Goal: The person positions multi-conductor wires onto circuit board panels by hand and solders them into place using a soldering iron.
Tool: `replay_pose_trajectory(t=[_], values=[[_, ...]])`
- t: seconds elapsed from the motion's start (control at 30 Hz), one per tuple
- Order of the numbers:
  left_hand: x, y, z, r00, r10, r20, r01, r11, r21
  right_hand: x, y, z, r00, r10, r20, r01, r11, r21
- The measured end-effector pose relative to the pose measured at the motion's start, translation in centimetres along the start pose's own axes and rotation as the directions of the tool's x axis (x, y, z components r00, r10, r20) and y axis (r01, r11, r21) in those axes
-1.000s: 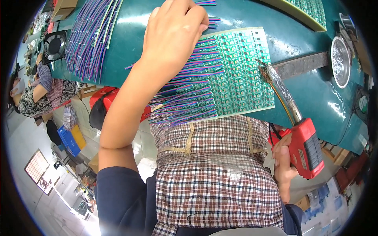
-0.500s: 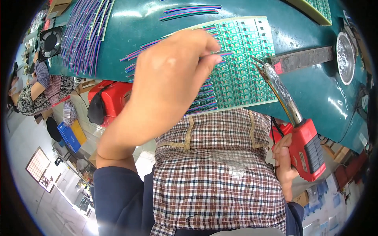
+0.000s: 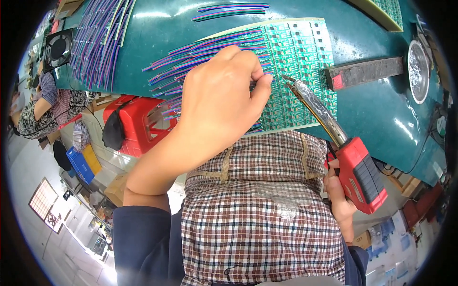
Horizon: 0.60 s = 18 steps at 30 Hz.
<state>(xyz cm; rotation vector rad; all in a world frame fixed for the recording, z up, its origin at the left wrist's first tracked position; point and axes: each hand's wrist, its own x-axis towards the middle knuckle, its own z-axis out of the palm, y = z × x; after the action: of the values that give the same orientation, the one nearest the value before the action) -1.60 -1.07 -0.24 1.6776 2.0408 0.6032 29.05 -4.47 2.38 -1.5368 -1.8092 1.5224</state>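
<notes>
My left hand [image 3: 219,93] is closed in a pinch over a green circuit board panel [image 3: 305,52]. A coloured wire end shows at its fingertips, and the rest of that wire is hidden under the hand. My right hand [image 3: 339,198] grips a red-handled soldering iron [image 3: 360,174], partly out of sight behind the handle. The iron's dark tip points at the panel, just right of my left fingertips. A thin tube runs along its metal barrel. Rows of multicoloured wires [image 3: 183,64] lie from the panel's left part out to the left.
A dark block [image 3: 365,72] with a red mark lies right of the panel, beside a round metal dish [image 3: 418,71]. Spare wires [image 3: 231,10] lie at the back; a large wired bunch [image 3: 98,45] lies far left by a black fan [image 3: 58,49]. A red stool [image 3: 138,126] stands below.
My left hand has moved slightly right and down, uncovering more wires. The soldering iron has shifted left, bringing its tip nearer my left fingertips.
</notes>
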Motion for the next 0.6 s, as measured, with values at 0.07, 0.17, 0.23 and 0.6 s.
replay_pose_trajectory(t=[0.07, 0.17, 0.23, 0.6], values=[[0.1, 0.0, 0.1, 1.000, 0.001, -0.001, -0.001, 1.000, 0.009, 0.3, 0.2, 0.0, 0.999, -0.045, 0.006, 0.045, 0.999, -0.021], [0.1, 0.0, 0.2, 1.000, 0.004, -0.006, -0.004, 1.000, 0.015, 0.3, 0.4, 0.2, 0.995, -0.097, 0.007, 0.097, 0.994, -0.049], [0.1, 0.0, 0.2, 1.000, 0.007, -0.013, -0.007, 1.000, 0.013, 0.5, 0.4, 0.2, 0.994, -0.107, 0.002, 0.107, 0.993, -0.053], [0.3, 0.0, 0.4, 0.999, 0.025, -0.028, -0.025, 1.000, 0.008, 1.2, 0.5, 0.3, 0.993, -0.117, 0.033, 0.119, 0.991, -0.054]])
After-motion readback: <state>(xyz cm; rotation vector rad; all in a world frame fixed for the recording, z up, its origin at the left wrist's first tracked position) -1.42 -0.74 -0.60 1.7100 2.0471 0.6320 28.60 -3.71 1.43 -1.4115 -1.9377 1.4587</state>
